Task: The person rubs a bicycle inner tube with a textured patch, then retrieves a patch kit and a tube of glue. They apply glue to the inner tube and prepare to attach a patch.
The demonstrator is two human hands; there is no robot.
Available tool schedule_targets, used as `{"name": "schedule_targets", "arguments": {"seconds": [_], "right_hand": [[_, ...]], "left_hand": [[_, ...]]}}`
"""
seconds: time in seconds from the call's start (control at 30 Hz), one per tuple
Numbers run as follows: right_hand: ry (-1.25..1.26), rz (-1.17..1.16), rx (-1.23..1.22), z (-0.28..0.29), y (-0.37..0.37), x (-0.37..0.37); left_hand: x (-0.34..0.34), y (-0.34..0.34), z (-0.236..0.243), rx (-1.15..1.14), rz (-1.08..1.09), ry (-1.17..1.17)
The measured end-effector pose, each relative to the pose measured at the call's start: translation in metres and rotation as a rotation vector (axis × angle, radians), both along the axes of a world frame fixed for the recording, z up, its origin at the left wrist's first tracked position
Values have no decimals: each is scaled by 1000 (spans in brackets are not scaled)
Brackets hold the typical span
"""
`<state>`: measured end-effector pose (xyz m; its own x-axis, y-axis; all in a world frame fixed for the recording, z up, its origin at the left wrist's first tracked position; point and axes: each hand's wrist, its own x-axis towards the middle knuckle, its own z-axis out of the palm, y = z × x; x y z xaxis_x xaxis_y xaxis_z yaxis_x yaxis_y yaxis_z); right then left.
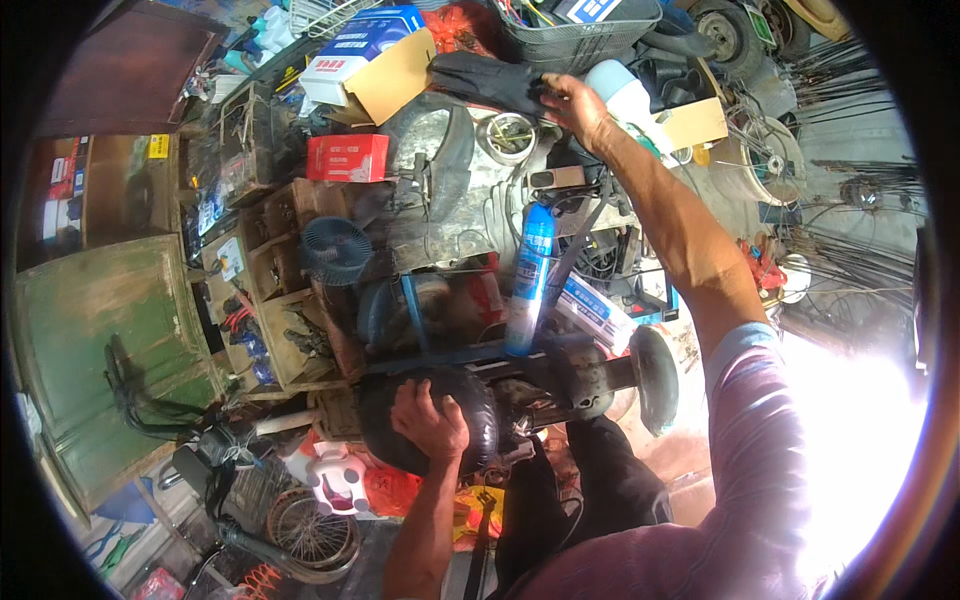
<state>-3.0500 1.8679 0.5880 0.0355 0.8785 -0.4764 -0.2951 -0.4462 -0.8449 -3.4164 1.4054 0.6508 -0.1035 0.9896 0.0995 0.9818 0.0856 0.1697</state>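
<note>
My left hand point(430, 418) lies on top of a wide black tire point(377, 425), its fingers somewhat apart and bent over the rubber. The tire is mounted on a small vehicle lying across in front of my legs, with a round black part point(655, 381) at its right end. Stretched out to the far side, my right hand point(577, 108) closes on the right end of a long, folded, black rubber-like piece point(485, 82). That piece lies among the clutter at the back; its exact kind is unclear. A blue spray can point(530, 275) stands beyond the vehicle.
A blue-and-white carton point(365, 50), a red box point(347, 158) and a grey wire basket point(580, 40) crowd the far side. A small blue fan point(336, 248) stands beside wooden compartments point(280, 290) on the left. A spoked wheel point(312, 530) lies at lower left.
</note>
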Motion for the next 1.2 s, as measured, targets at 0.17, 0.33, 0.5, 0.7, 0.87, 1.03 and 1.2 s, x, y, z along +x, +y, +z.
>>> {"name": "schedule_targets", "arguments": {"seconds": [0.17,0.33,0.5,0.7,0.87,1.03,1.2], "right_hand": [[-45,79,-36,-6,-69,10],[-144,168,-174,10,-162,48],[-431,239,-209,49,-287,89],[-867,408,-85,102,-414,59],[-1018,423,-126,131,-406,41],[-1055,458,-123,129,-412,47],[-1094,462,-130,138,-410,45]], "left_hand": [[-3,-3,-4,-23,1,36],[-3,-4,-2,-10,26,45],[0,-2,1,10,-13,49],[-1,-9,-4,76,-15,33],[1,-10,-3,122,-31,23],[0,-17,-10,148,-23,57],[-4,-21,-19,111,26,48]]}}
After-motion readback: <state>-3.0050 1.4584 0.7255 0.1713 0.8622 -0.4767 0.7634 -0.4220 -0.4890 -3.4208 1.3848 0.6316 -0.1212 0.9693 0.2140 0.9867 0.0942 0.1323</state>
